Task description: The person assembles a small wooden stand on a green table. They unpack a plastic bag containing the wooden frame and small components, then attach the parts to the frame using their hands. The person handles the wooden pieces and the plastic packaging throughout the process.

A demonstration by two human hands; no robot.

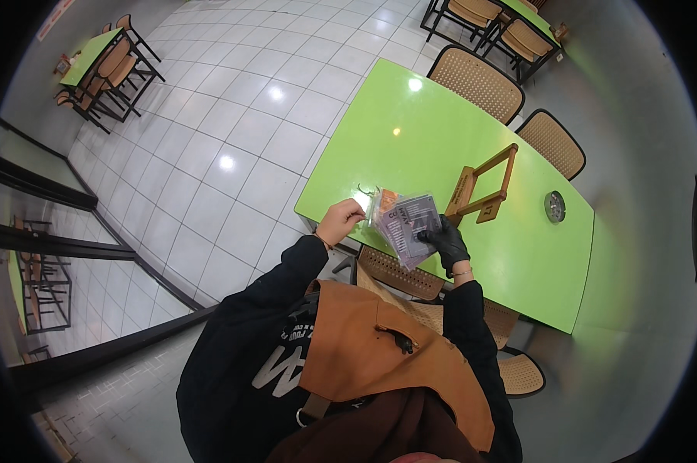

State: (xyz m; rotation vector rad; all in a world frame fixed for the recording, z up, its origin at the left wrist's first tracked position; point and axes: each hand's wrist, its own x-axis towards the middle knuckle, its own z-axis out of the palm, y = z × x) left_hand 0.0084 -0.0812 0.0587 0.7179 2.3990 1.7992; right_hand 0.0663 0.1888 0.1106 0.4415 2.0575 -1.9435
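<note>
Several laminated cards (411,224), grey with print and fanned out, are gripped by my right hand (445,245), which wears a black glove. Its fingers wrap the right edge of the fan. An orange card (387,199) shows behind them at the upper left. My bare left hand (339,224) is closed in a pinch beside the cards' left edge; what lies between its fingertips is too small to make out. Just beyond its fingertips a thin dark cord (366,190) shows against the green table (348,147).
A wooden stand (483,185) rises from the table right of the cards, with a round ashtray (555,207) farther right. Cane chairs stand along the far side (479,81) and the near side (402,274). Other green tables (92,58) stand farther off on the tiled floor.
</note>
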